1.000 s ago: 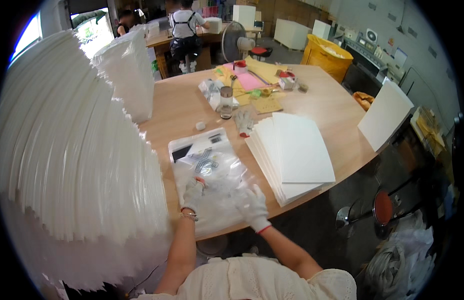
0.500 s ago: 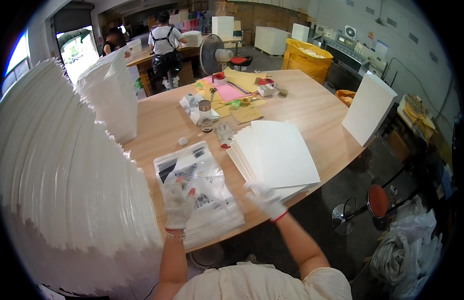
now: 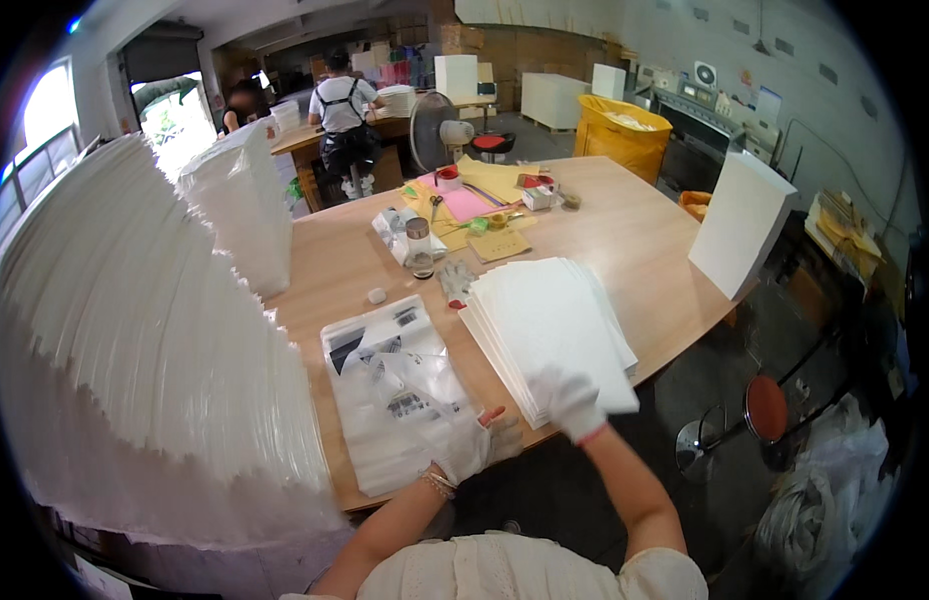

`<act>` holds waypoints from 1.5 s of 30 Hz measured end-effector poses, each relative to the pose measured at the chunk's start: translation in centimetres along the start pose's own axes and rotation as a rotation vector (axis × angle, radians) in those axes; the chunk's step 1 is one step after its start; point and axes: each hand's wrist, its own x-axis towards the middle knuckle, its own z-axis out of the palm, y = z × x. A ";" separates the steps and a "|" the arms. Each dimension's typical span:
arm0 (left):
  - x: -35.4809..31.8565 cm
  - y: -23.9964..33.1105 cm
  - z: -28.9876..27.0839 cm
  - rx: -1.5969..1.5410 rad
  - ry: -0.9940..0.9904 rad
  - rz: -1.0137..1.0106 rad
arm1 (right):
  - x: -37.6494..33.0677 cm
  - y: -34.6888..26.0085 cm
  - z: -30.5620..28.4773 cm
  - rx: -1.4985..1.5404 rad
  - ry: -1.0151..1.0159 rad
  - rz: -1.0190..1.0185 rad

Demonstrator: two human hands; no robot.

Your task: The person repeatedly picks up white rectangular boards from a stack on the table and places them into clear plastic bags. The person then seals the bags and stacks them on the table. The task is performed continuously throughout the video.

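My left hand, in a white knit glove with bare fingertips, is over the near right corner of a stack of clear printed plastic bags. Its thumb stands apart from its fingers, and nothing shows between them. The top bag's film is rumpled beside it. My right hand, gloved too and blurred by motion, is at the near edge of the top white sheet of a fanned stack. That sheet sits askew, one corner jutting past the stack. Blur hides how the right fingers touch it.
Tall piles of white packs crowd the left side. Farther back are a glass jar, a spare glove, scissors and tape rolls. A white block stands at the right edge, near a red stool. Two people work beyond.
My left hand has moved right from the middle of the bags to their near right corner. My right hand has moved onto the white stack, whose top sheet has shifted toward me.
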 end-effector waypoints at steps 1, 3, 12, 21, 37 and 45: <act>-0.1 0.3 0.6 -0.197 -0.040 -0.097 | -1.7 -2.1 -1.3 0.211 -0.046 -0.040; 0.5 -0.5 -3.7 0.252 0.136 0.009 | -3.1 -4.1 -3.7 0.707 -0.390 0.034; -4.8 -3.8 -0.9 1.975 0.259 0.507 | -6.0 -9.5 -5.0 2.189 0.019 1.681; -5.9 10.6 -4.0 1.940 1.026 0.903 | -6.1 -11.0 -4.3 0.964 -0.133 0.529; -2.7 -1.0 -16.1 2.627 0.622 0.918 | -0.3 -10.5 11.1 0.552 -0.925 0.963; -8.5 -0.8 -21.5 2.313 1.499 0.666 | -5.4 -9.2 12.0 0.688 -0.869 0.495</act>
